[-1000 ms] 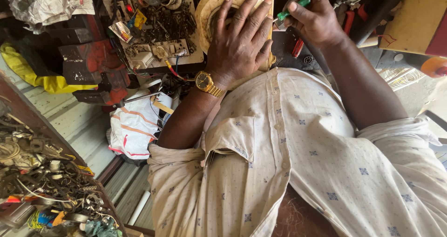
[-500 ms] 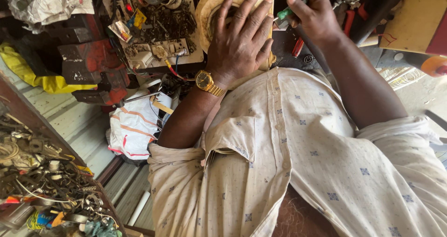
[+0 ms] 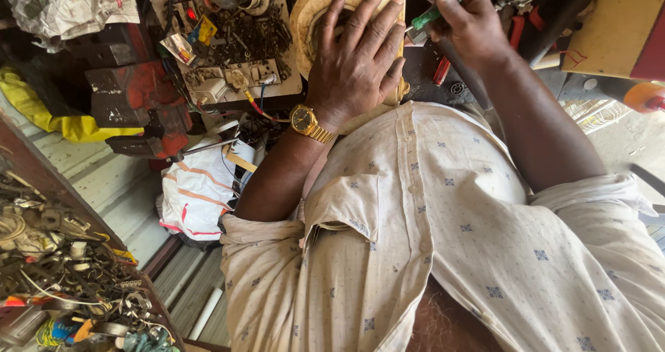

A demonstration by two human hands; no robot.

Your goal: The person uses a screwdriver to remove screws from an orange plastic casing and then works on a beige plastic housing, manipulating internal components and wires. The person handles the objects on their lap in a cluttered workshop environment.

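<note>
Left hand (image 3: 357, 61) lies flat, released, on cream plastic housing (image 3: 312, 13); right hand (image 3: 467, 23) clenches green-handled tool (image 3: 424, 20).

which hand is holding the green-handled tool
The right hand: its fingers are wrapped around the green-handled tool at the top of the view. The left hand, the one with the gold watch, lies flat on the cream casing.

Cream plastic housing (image 3: 315, 9) lay flat on cluttered bench, round opening upward, green-handled screwdriver (image 3: 424, 20) angled beside it
</note>
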